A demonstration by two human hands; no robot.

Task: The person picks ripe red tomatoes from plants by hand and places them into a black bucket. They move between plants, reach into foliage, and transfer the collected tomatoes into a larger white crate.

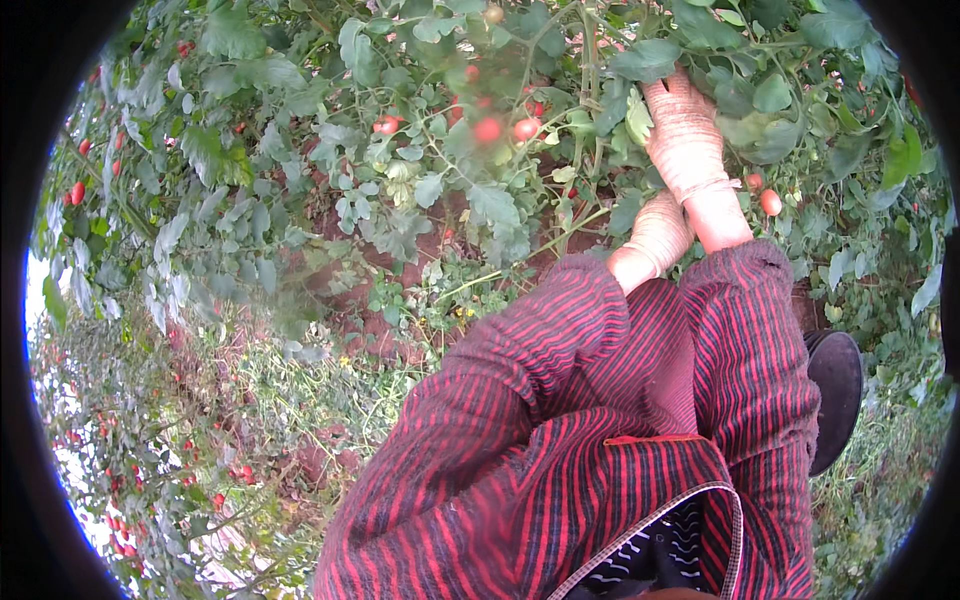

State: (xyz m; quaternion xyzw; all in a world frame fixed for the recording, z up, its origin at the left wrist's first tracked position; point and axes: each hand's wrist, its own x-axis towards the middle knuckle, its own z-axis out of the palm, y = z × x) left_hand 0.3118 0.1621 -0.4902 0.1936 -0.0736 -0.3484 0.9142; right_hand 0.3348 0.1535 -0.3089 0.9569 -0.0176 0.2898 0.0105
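My right hand [686, 135], in a pale ribbed glove or wrap, reaches up into the tomato plant. Leaves [649, 60] cover its fingertips. Below it, my left hand [660, 232], covered in the same way, lies partly behind my right wrist, and its fingers are hidden. Whether either hand grips anything is not visible. An orange-red tomato [771, 202] hangs just right of my right wrist, with a paler one [754, 181] above it. Left of the hands, a ripe tomato [526, 129] and a blurred red one [487, 130] hang among the foliage.
Upright plant stems [589, 75] stand left of my right hand. A bare green stem [525, 255] slants across the gap below. Weeds [345, 390] and reddish soil [375, 337] lie lower left. More fruiting plants [217, 499] stand beyond. A black rounded object [836, 401] is beside my right sleeve.
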